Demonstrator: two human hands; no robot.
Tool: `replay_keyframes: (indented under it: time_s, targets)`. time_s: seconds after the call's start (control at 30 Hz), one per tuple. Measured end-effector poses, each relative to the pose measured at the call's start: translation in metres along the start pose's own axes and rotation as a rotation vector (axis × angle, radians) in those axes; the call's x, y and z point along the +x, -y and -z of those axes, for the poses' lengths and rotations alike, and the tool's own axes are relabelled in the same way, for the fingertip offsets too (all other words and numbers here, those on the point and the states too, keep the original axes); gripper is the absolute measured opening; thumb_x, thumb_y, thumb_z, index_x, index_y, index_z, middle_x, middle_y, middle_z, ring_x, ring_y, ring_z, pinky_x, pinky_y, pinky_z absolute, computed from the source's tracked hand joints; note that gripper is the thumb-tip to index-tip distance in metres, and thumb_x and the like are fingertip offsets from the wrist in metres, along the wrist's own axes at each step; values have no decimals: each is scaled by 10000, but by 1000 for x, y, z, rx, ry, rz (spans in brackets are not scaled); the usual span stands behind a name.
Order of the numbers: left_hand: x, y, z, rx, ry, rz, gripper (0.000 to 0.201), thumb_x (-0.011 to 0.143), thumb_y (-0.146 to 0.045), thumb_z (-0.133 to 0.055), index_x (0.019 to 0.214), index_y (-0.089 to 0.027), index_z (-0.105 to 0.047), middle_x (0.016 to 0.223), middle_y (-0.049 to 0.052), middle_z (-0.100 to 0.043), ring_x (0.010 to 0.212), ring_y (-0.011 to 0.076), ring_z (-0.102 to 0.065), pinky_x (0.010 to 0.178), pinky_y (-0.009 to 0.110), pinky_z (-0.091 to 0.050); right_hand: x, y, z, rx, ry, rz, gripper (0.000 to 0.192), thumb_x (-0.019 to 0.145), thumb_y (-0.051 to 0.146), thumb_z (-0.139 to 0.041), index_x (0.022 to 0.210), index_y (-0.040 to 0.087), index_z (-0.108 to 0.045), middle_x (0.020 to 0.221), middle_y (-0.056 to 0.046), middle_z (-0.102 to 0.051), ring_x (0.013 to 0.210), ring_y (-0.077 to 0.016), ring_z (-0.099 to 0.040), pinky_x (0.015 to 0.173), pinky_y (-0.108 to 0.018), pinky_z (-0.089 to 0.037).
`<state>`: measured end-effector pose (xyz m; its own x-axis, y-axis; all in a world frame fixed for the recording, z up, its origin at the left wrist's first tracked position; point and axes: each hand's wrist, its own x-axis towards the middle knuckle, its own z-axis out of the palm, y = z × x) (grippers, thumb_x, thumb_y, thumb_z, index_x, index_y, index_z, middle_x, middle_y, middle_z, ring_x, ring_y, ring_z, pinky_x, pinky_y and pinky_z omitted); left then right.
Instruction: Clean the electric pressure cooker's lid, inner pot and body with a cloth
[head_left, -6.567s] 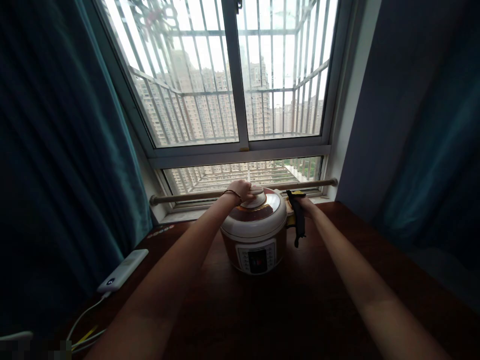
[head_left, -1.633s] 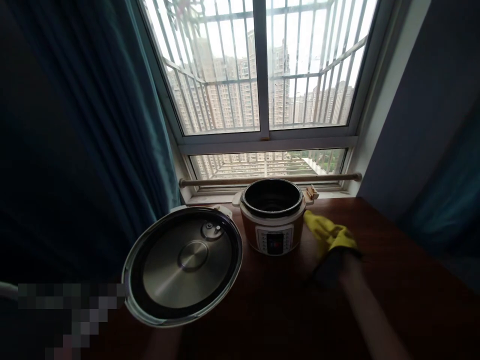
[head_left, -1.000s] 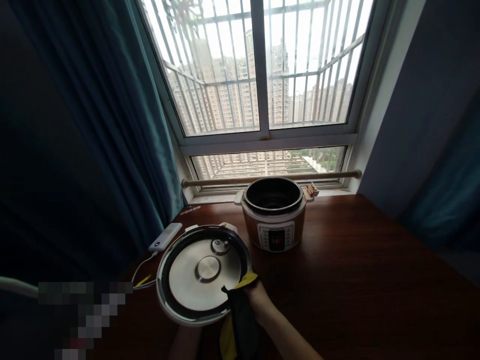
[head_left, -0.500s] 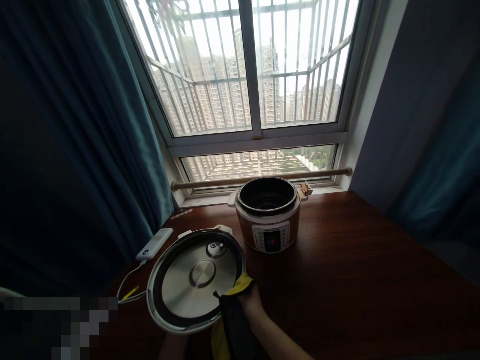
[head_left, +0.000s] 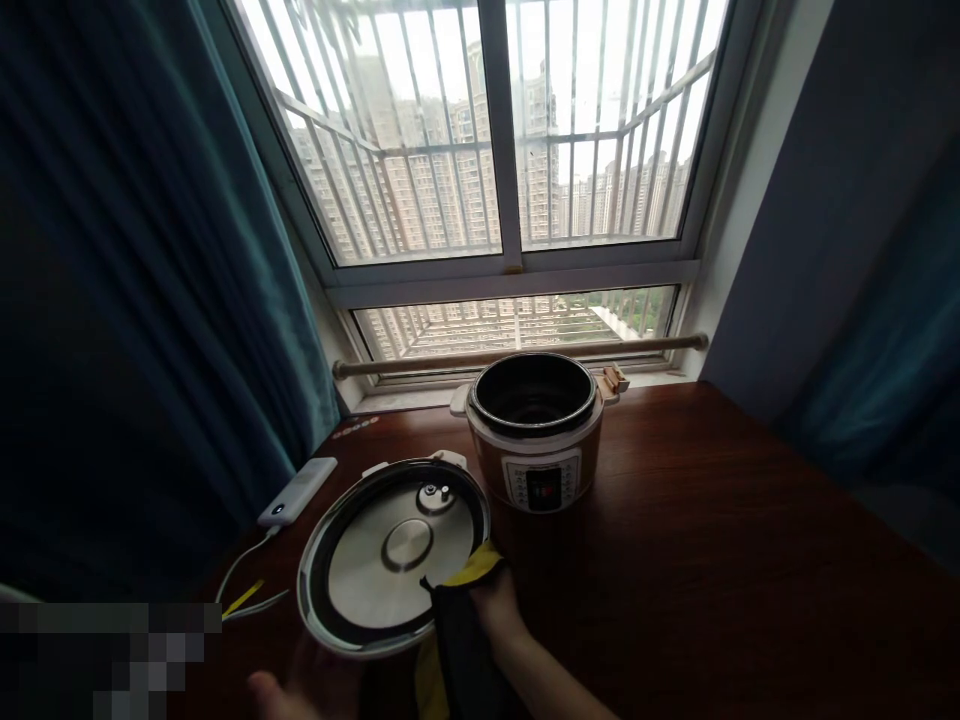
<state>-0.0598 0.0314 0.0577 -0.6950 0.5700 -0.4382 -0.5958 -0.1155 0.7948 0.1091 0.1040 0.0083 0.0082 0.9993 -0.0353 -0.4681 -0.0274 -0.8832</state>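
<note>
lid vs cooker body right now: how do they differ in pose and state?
The lid is held tilted, underside up, by the left hand, with the right hand pressing a cloth on its rim; the cooker body stands upright, open and untouched, on the table. Both are round.

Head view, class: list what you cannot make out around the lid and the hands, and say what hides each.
- Left hand: mostly under the lid and cut by the bottom edge; its grip is hidden.
- Right hand: its fingers are covered by the yellow-and-black cloth.
- Cooker: panel labels are too small; the pot floor is in shadow.
- Lower left corner: pixelated.
</note>
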Motion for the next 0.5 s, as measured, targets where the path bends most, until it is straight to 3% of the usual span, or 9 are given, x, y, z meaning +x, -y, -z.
replay_keyframes:
  time_s: [0.13, 0.3, 0.5]
  targets:
    - [-5, -2, 1, 92, 198, -21, 541, 586, -595, -655, 1047, -317, -604, 1108, -15, -634, 1254, 313, -367, 735, 350, -549, -1, 20, -7, -5, 81, 5, 366, 647, 318, -698, 972, 168, -626, 1070, -111, -646, 1020, -245, -594, 889, -349, -453]
    - [-8, 0, -11, 226, 122, -77, 485, 613, -353, -716, 1075, -316, -572, 1108, -24, -618, 1158, 267, -486, 836, 360, -518, 1, 18, -8, -54, 46, -16, 350, 642, 380, -694, 905, 160, -620, 1045, -135, -650, 984, -263, -608, 870, -356, -463]
    - [-9, 5, -11, 254, 80, -124, 326, 679, -323, -659, 996, -350, -589, 1079, -38, -617, 1137, 263, -511, 876, 402, -500, -2, 17, -8, -63, -9, -4, 324, 621, 465, -681, 789, 200, -602, 942, -106, -675, 912, -258, -623, 854, -346, -467]
